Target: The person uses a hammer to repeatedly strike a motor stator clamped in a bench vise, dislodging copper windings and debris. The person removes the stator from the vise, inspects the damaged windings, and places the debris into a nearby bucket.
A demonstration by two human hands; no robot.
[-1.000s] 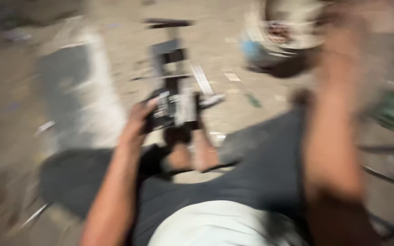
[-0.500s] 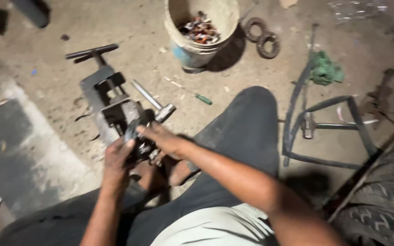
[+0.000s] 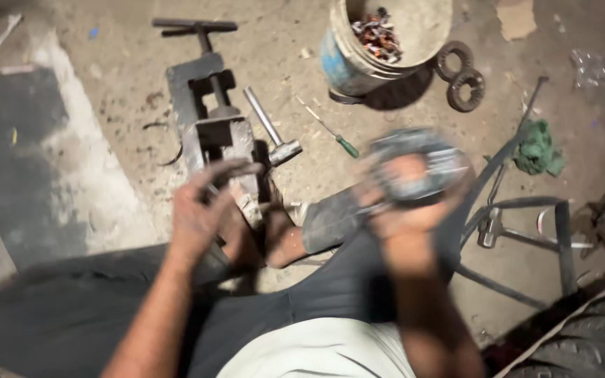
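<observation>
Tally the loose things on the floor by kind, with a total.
Vise: 1
Hammer: 1
Screwdriver: 1
Bucket: 1
Toothed rings: 2
Green rag: 1
Total: 7
Left hand rests at the vise; right hand holds a blurred round part.

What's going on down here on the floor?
A person sits on a concrete floor with a metal vise between their legs. The left hand rests on the near end of the vise. The right hand is raised and holds a round, ring-like grey thing, too blurred to name. A hammer and a green-handled screwdriver lie beside the vise, and a bucket of small metal parts stands beyond them.
</observation>
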